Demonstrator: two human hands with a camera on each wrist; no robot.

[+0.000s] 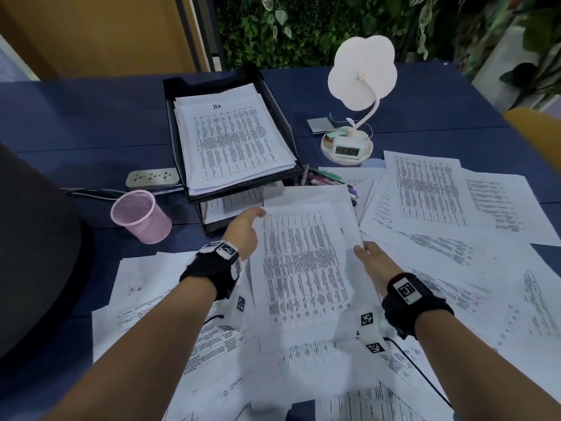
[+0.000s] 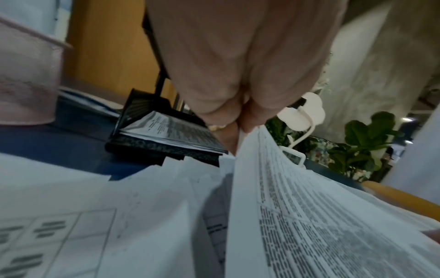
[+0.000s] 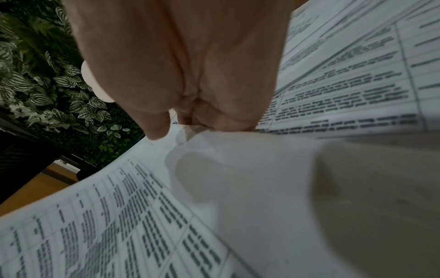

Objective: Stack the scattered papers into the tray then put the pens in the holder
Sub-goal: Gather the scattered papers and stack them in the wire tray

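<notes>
Papers (image 1: 306, 262) held up between both hands, near the tray (image 1: 280, 117).
Left hand (image 1: 243, 230) and right hand (image 1: 375, 258) fingers pinch the sheaf's side edges above the littered tabletop (image 1: 76, 117).

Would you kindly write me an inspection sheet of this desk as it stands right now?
Surface: blue table, near half mostly covered by loose sheets.
Job's things: black tray holds a paper stack; pink mesh holder shows no pens; pens lie right of the tray, partly under paper.
Clutter: white flower-shaped lamp with a small clock on its base.
Hands: left hand and right hand grip opposite edges of a held bundle.
Cables: power strip with its black lead; wrist-camera wire.
Surroundings: plant wall, yellow chair.
</notes>
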